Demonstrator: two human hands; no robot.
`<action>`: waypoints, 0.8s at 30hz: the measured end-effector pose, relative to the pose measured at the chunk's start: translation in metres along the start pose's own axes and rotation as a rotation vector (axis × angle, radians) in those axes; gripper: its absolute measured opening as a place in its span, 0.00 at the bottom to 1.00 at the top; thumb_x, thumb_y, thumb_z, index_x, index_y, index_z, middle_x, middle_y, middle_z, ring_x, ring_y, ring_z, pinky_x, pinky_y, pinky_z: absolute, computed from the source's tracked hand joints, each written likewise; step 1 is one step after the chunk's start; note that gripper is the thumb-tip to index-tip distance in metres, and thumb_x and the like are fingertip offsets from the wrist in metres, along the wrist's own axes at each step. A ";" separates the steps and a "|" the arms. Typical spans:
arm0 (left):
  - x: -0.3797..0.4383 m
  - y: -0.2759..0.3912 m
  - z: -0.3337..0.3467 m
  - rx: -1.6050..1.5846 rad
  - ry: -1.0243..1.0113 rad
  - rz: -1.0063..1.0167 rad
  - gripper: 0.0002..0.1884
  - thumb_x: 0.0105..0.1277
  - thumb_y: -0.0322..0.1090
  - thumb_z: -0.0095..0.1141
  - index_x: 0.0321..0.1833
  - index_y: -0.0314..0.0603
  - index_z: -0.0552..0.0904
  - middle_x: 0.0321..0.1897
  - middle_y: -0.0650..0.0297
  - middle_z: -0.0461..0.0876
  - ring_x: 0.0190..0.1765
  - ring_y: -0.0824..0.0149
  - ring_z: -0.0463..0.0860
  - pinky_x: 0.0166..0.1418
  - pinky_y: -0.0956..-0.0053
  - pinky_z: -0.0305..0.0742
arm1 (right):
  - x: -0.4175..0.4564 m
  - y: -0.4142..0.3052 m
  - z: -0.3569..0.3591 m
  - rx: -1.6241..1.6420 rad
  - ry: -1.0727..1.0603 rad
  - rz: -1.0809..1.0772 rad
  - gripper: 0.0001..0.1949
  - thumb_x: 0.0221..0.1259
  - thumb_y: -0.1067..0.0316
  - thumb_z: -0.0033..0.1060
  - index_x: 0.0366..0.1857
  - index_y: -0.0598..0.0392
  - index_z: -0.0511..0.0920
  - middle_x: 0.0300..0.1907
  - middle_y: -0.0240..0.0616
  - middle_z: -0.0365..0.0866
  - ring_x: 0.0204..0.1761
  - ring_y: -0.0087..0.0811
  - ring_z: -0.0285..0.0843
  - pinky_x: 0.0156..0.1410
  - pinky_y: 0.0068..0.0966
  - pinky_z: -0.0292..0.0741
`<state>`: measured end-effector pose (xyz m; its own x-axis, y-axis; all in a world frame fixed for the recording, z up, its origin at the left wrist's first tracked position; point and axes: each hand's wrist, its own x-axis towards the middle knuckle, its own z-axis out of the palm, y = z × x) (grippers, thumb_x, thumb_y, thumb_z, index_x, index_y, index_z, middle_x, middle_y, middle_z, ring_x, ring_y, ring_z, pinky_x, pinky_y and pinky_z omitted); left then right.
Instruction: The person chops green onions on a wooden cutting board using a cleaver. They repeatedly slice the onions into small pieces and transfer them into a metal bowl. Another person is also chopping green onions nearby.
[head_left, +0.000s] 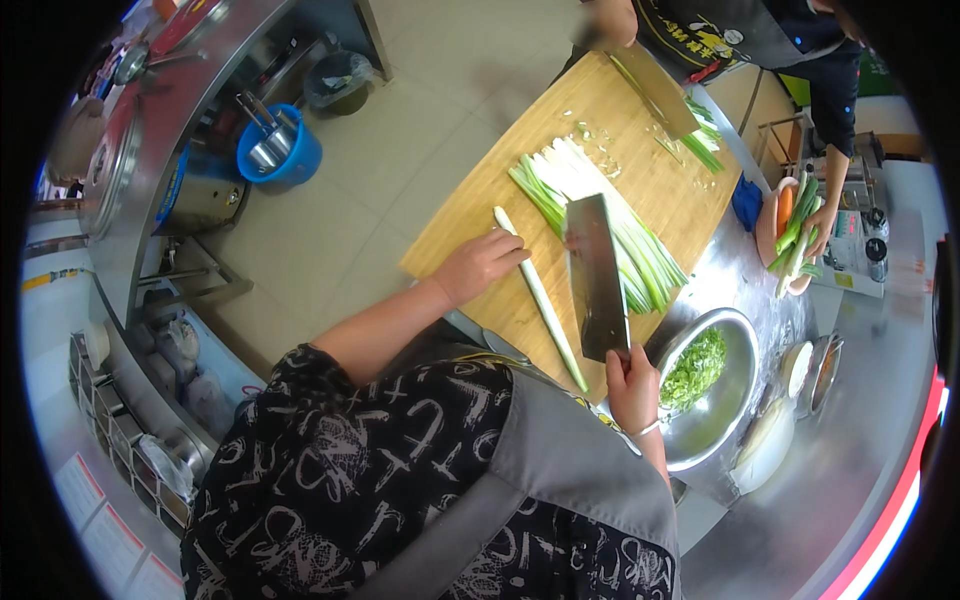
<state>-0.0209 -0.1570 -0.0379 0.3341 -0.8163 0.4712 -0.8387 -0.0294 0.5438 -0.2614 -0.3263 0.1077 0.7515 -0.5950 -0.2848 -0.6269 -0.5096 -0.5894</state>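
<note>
My left hand has its fingers around the upper part of a single leek or large scallion stalk, which lies along the near side of the wooden cutting board. In my right hand is the handle of a Chinese cleaver. Its broad blade is over the board, between the single stalk and a bundle of split scallion stalks, and hides part of that bundle. Close to my right wrist stands a steel bowl with chopped greens inside.
Across the board a co-worker's hand is by another cleaver near cut scallions. Their other hand grips scallions in a pink basin with a carrot. A blue bucket stands on the floor.
</note>
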 end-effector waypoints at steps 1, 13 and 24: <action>0.000 0.000 0.001 -0.020 0.030 -0.006 0.15 0.58 0.27 0.55 0.49 0.36 0.84 0.45 0.57 0.81 0.50 0.56 0.81 0.52 0.67 0.80 | 0.007 -0.004 0.005 -0.034 -0.019 -0.035 0.08 0.67 0.68 0.60 0.34 0.62 0.75 0.25 0.52 0.82 0.27 0.53 0.82 0.32 0.41 0.76; 0.000 -0.009 0.006 -0.069 0.081 -0.007 0.09 0.57 0.26 0.56 0.41 0.33 0.82 0.42 0.56 0.80 0.50 0.54 0.81 0.53 0.66 0.79 | 0.048 -0.033 0.027 -0.251 -0.122 -0.238 0.08 0.68 0.65 0.57 0.35 0.57 0.71 0.24 0.54 0.82 0.28 0.59 0.81 0.33 0.51 0.76; 0.003 -0.008 0.009 -0.061 0.067 -0.025 0.10 0.58 0.25 0.56 0.42 0.34 0.82 0.44 0.57 0.81 0.51 0.56 0.81 0.52 0.67 0.80 | 0.053 -0.050 0.028 -0.318 -0.107 -0.232 0.08 0.68 0.68 0.57 0.34 0.58 0.69 0.23 0.55 0.79 0.27 0.58 0.79 0.31 0.50 0.74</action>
<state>-0.0171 -0.1646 -0.0474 0.3845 -0.7754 0.5008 -0.8027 -0.0130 0.5962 -0.1844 -0.3148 0.1011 0.8869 -0.3826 -0.2589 -0.4583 -0.7994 -0.3885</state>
